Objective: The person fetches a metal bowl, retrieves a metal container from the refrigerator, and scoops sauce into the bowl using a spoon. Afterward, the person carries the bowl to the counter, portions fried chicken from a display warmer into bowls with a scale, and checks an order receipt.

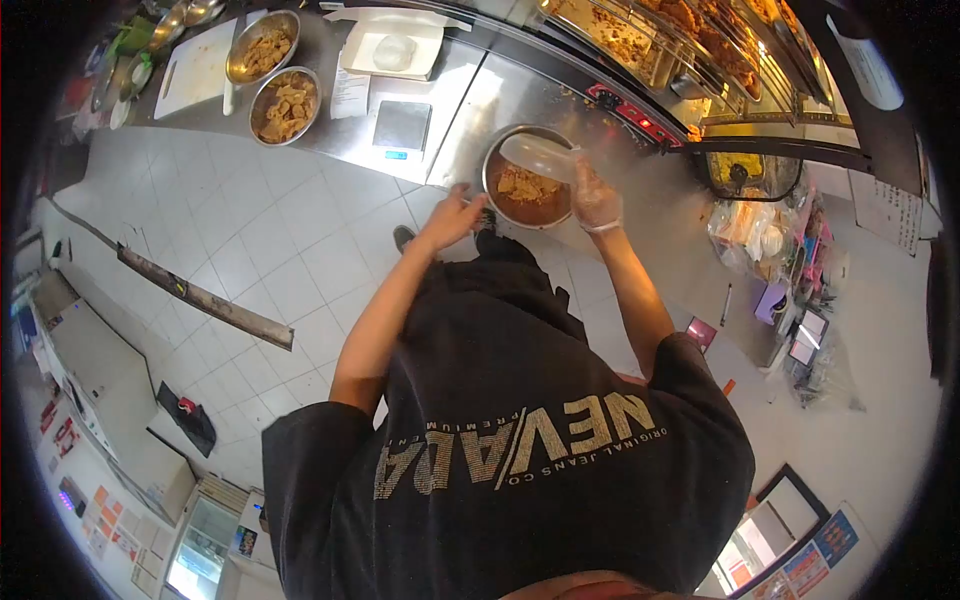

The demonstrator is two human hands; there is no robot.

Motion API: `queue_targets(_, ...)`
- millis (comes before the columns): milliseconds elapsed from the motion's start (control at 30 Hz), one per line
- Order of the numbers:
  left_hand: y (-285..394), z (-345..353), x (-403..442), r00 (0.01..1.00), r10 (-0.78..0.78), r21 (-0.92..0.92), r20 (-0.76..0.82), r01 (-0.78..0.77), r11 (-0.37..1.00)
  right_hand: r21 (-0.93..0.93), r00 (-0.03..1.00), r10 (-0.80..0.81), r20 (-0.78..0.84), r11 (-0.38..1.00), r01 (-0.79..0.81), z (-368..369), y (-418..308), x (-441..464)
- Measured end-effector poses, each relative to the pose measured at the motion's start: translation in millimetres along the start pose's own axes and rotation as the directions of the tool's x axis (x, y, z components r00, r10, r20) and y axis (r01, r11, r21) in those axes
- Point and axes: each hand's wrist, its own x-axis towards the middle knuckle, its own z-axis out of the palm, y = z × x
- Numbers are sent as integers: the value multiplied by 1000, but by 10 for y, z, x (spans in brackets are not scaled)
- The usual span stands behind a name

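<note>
A metal bowl (487,180) stands at the counter's front edge with brown, crumbly food (525,186) in it. My right hand (597,197), in a clear plastic glove, grips a translucent plastic container (540,157), which is tilted over the far part of the bowl. Whether anything is inside the container cannot be made out. Just left of the bowl is my left hand (455,215), bare, with its fingers apart and nothing in it. Its fingertips come close to the rim; contact is unclear.
Two metal bowls of coated pieces (286,107) stand left, beside a white cutting board (197,68). Nearer are a digital scale (402,128) and an open box (392,48). A lit food display (690,60) borders the back right. Bagged supplies (752,232) lie right.
</note>
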Motion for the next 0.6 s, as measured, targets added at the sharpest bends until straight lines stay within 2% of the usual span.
queue_targets(67, 212, 149, 100, 1000, -22, 155, 16, 19, 988, -24, 995, -15, -94, 1000, 13, -127, 72, 0)
queue_targets(167, 236, 259, 193, 999, 23, 123, 25, -25, 992, 20, 993, 65, -96, 998, -63, -328, 98, 46)
queue_targets(267, 229, 283, 266, 999, 38, 188, 4, -38, 981, 183, 936, 341, -87, 929, -322, -369, 167, 19)
queue_targets(300, 257, 289, 254, 999, 39, 117, -4, -38, 992, 260, 897, 440, -31, 870, -418, -410, 150, 71)
queue_targets(367, 291, 258, 185, 999, 37, -26, -37, -38, 999, 395, 795, 596, 115, 707, -587, -471, 80, 227)
queue_targets(400, 260, 203, 177, 999, 7, -109, -45, -12, 994, 573, 777, 592, 216, 568, -591, -518, -50, 411)
queue_targets(467, 98, 56, 169, 997, -48, -272, -54, 31, 962, 802, 753, 510, 416, 185, -569, -573, -464, 794)
queue_targets(533, -82, -156, 40, 993, -75, -344, -93, 38, 938, 823, 781, 314, 539, -1, -568, 103, -674, 1002)
queue_targets(567, -141, -279, -49, 991, -84, -376, -104, 39, 926, 768, 860, 355, 366, 407, -494, 320, -890, 1172)
queue_targets(600, -155, -387, -171, 976, -115, -384, -184, 37, 923, 558, 931, 317, 182, 746, -363, 522, -1078, 1352)
